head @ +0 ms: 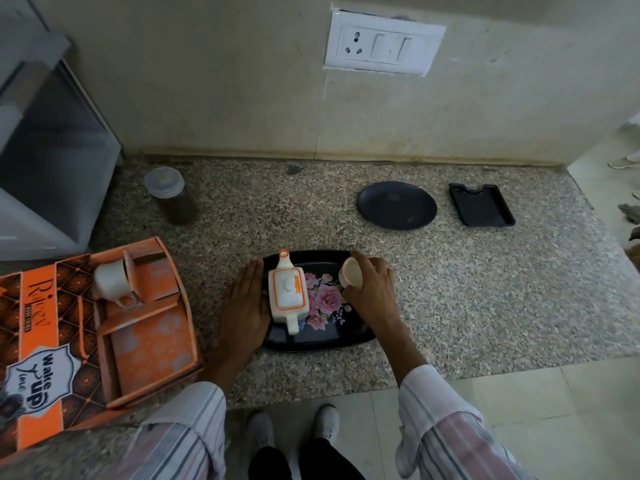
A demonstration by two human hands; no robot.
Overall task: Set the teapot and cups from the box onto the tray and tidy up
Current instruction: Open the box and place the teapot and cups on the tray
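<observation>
A black tray [322,339] with a pink flower print lies on the granite counter in front of me. On its left half stands the white teapot [288,295] with orange trim, spout pointing away. My right hand [372,289] grips a white cup [350,271] over the tray's far right part, the cup tilted with its mouth toward me. Flat on the counter, my left hand [246,303] rests with straight fingers against the tray's left edge. The orange box [138,341] sits open at the left, and a second white cup [112,282] lies on its side in a top compartment.
A brown jar with a clear lid [171,197] stands behind the box. Farther back right are a dark round plate [397,205] and a small black rectangular tray [481,205]. A grey appliance [48,161] fills the far left. The counter edge runs just below the tray.
</observation>
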